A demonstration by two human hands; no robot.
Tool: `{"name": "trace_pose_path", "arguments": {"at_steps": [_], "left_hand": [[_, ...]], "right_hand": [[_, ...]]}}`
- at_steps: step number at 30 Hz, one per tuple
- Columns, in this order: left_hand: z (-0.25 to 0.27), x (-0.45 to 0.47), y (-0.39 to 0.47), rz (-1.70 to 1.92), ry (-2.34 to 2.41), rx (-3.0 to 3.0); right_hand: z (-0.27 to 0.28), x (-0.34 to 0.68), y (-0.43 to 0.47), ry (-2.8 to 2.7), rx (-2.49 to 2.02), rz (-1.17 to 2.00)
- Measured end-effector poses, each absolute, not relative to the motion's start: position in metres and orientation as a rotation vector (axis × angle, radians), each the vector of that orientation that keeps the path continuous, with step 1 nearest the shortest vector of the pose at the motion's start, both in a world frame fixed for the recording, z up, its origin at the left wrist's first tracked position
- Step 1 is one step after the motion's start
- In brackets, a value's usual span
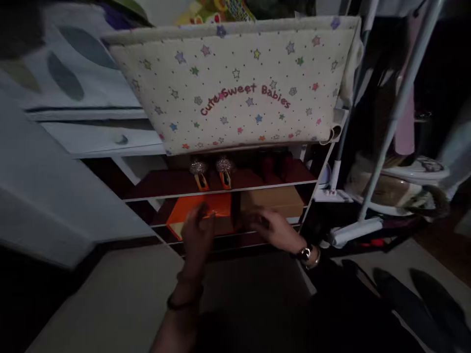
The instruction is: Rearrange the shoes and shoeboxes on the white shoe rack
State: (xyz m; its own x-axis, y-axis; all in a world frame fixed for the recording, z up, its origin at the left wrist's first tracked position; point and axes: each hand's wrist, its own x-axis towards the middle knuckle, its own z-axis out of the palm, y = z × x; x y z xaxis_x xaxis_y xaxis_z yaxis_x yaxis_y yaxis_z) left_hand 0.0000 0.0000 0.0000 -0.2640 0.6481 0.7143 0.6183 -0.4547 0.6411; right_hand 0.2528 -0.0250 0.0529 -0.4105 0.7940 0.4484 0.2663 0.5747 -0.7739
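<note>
Ana: Where were the person's hands?

Ben: Apart from each other, in the lower middle of the frame. The left hand was in front of the orange box, with its thumb and forefinger spread and a gap between them. The right hand reached in from the lower right, its fingers bent, in front of the brown box.

Ana: Did either one grip a box?

Ben: The left held nothing that showed. For the right, it was too dim to tell, and whether the fingertips touched the cardboard could not be told either.

Ana: And the boxes?

Ben: They lay side by side on a shelf of the rack in the centre of the frame, orange to the left, brown to the right, with a dark gap between them.

Ana: What stood above?

Ben: On the shelf over them was a pair of shoes, sparkly at the far end and orange at the near end. Dark red shapes sat to their right, hard to make out. Higher still, a cream fabric bin with printed stars and the words "Cute Sweet Babies" filled the upper middle.

Ana: Anything at the edges?

Ben: A white drawer at the left, and a mop leaning at the right. The right wrist wore a watch.
</note>
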Motion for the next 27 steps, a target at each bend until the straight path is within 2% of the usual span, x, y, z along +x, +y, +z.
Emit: {"name": "trace_pose_path", "arguments": {"at_steps": [8, 15, 21, 27], "left_hand": [[-0.047, 0.079, -0.042, 1.419, 1.236, 2.056], [-0.072, 0.088, -0.035, 1.147, 1.224, 1.785], [-0.062, 0.092, -0.028, 1.09, 1.136, 1.5], [-0.023, 0.102, -0.032, 1.239, 0.881, 1.104]], "right_hand": [[-0.013, 0.257, -0.035, -2.0, -0.958, 0.915], [-0.051, 0.254, -0.039, -1.567, -1.082, 1.205], [-0.048, 0.248, -0.035, -0.872, -1.017, 1.599], [-0.013, 0.243, -0.033, -0.707, -0.685, 1.636]]}}
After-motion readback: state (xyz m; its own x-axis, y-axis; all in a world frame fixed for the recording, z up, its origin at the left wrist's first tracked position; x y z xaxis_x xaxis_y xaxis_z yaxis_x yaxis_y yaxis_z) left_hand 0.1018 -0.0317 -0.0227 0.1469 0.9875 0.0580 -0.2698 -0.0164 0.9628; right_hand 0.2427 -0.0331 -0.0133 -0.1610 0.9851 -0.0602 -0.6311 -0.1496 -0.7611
